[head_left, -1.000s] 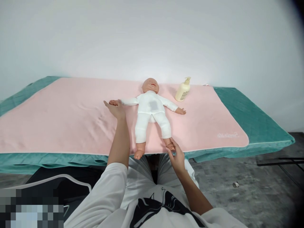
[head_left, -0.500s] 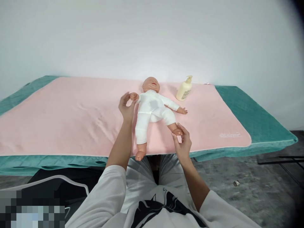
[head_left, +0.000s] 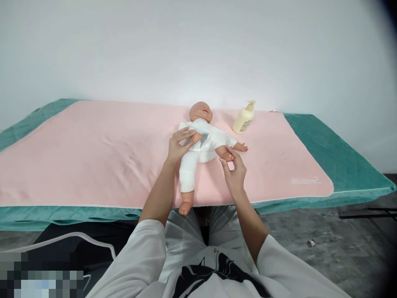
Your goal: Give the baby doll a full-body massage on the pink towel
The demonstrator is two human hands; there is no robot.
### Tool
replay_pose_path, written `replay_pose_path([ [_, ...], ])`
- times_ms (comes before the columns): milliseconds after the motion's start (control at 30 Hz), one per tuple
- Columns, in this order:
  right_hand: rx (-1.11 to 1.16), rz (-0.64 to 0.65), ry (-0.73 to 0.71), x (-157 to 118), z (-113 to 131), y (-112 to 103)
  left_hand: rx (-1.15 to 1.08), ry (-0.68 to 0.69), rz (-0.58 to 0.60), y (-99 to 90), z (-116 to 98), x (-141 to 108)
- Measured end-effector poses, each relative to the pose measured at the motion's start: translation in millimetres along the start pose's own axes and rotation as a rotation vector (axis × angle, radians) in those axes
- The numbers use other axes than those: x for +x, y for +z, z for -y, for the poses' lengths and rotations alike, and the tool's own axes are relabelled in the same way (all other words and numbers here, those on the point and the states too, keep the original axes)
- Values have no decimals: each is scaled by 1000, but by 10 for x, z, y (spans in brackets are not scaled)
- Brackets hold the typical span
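Observation:
A baby doll (head_left: pixel 189 171) with a white cloth body and bare plastic head, hands and feet lies on its back on a pink mat (head_left: pixel 93 157). My left hand (head_left: pixel 179 145) grips the doll's hand on the left side, with that arm folded across its chest. Between the thumb and fingers of my right hand (head_left: pixel 234 169) is the doll's foot on the right side, the leg bent up toward the belly. The doll's other arm stretches out to the right. Its other leg lies straight, the foot at the mat's front edge.
A cream pump bottle (head_left: pixel 243 119) stands on the mat right of the doll's head. Under the mat is a green padded table cover (head_left: pixel 338 153) against a white wall. A black chair (head_left: pixel 77 244) with a pale frame is at lower left.
My left hand has brought the doll's arm inward from its side onto the chest. My right hand has pushed the doll's foot up, bending the leg further.

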State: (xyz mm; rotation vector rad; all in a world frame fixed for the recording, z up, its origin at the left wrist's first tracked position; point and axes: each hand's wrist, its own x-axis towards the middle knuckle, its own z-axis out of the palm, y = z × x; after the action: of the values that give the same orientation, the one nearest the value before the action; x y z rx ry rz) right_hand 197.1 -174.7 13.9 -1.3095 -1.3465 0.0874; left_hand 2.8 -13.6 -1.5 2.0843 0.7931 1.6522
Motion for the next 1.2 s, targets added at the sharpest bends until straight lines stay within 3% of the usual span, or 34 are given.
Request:
replay_pose_path([
  [300, -2, -18, -29, 57, -84, 68, 51, 37, 31, -10, 41, 12],
  [567, 59, -9, 14, -153, -63, -42, 78, -58, -214, -31, 120, -12],
  [767, 114, 10, 72, -410, 34, -208, 108, -233, -439, -74, 65, -15],
  [967, 88, 73, 71, -624, 69, -398, 172, -313, -586, -263, 161, -15],
  [1100, 57, 111, 62, -790, 9, -468, 214, -499, -678, -360, 296, -32],
  [1200, 43, 119, 53, -908, -50, -470, 184, -667, -655, -405, 398, -58],
])
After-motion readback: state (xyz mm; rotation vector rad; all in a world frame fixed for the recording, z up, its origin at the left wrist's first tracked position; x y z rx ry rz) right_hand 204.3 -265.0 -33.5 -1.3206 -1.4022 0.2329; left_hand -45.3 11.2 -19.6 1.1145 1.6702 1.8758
